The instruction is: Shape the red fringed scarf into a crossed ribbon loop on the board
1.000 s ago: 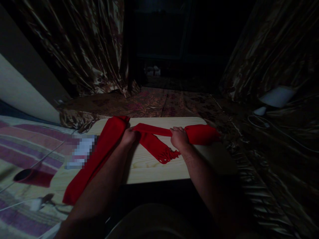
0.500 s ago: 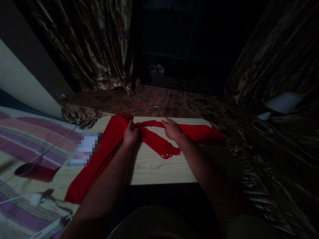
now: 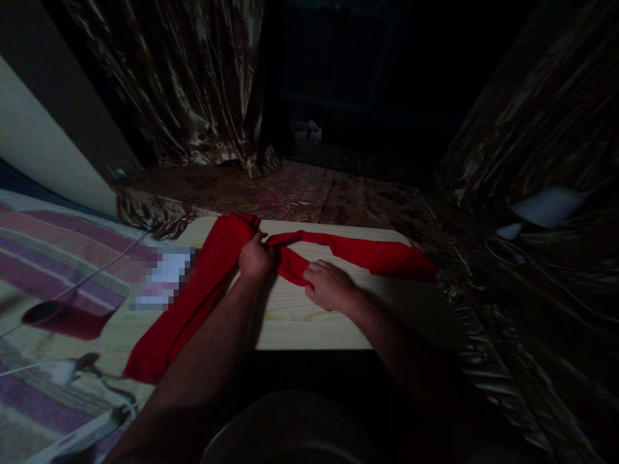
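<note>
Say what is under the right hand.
A strip of the red scarf reaches under the right hand, above the wooden tabletop. The hand covers most of the strip's end, so its shape is hidden.

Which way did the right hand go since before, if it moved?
Yes. Against the table, the right hand has moved toward the near edge and slightly left, onto the scarf's nearer strip.

You've got a scarf [image 3: 203,283] in matt cloth, over a table [image 3: 309,328] of smooth wood with visible grain and low sheen. Your curtain [image 3: 207,84] is glossy, satin-like cloth; the bedspread [image 3: 62,245] reads as matt cloth. Power strip [image 3: 89,433] looks like smooth plastic, and you can't tell the lampshade's [image 3: 549,206] material in this light.
</note>
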`<state>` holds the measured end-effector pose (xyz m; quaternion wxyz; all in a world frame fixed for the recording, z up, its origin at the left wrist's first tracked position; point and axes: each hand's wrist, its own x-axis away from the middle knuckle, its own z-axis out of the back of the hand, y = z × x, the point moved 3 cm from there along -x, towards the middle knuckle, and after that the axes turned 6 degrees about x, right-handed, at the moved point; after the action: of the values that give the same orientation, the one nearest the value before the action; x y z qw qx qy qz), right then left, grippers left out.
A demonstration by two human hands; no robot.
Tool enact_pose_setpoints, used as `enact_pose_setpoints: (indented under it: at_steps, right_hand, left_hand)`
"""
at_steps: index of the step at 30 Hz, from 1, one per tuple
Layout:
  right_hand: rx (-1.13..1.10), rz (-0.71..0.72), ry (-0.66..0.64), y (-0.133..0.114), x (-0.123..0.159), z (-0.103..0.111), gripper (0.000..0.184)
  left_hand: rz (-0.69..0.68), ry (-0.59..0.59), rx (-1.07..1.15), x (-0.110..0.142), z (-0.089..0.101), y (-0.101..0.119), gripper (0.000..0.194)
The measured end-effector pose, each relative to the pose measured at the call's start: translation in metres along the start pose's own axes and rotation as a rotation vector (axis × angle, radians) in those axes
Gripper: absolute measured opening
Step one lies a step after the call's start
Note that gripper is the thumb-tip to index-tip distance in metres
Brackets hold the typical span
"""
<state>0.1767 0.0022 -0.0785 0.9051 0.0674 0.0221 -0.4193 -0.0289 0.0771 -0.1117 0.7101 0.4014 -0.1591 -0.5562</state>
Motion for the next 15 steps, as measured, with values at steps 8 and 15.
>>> enact_pose_setpoints:
  at_steps: [8, 15]
  right_hand:
    - [-0.015, 0.043, -0.144, -0.006, 0.028, 0.015, 0.019]
    - [0.023, 0.05, -0.356, -0.011, 0.045, 0.028, 0.025]
  left_hand:
    - [-0.247, -0.056, -0.3, 0.012, -0.006, 0.023, 0.039]
    - [-0.09, -0.082, -0.21, 0.007, -0.012, 0.016, 0.035]
